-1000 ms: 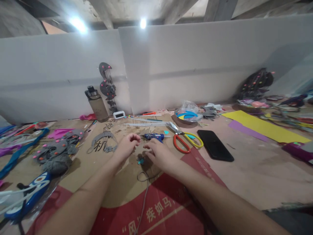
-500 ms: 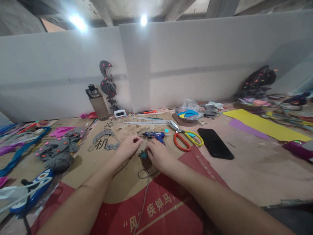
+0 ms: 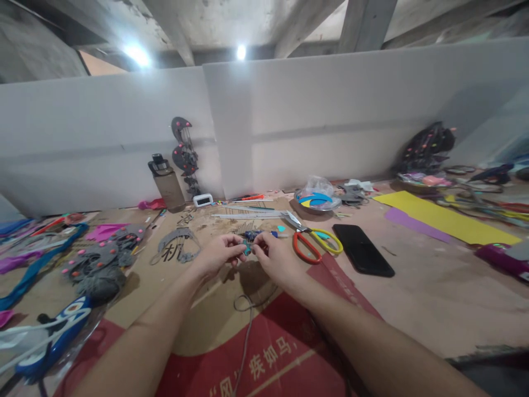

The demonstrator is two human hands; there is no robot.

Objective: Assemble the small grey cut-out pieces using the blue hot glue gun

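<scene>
head view: from where i stand, the left hand (image 3: 222, 253) pinches a small teal piece (image 3: 247, 248) between its fingertips, raised above the printed cardboard (image 3: 206, 325). the right hand (image 3: 271, 258) meets it from the other side, fingertips drawn together at the piece's edge; i can't tell whether they grip it too. just beyond, a blue glue gun (image 3: 250, 234) lies partly hidden by the fingers. a thin grey cord (image 3: 250, 322) loops nearer the person. rightward lie red-and-yellow-handled scissors (image 3: 306, 229), then a black phone (image 3: 363, 250). farther back stands a bottle (image 3: 170, 190).
</scene>
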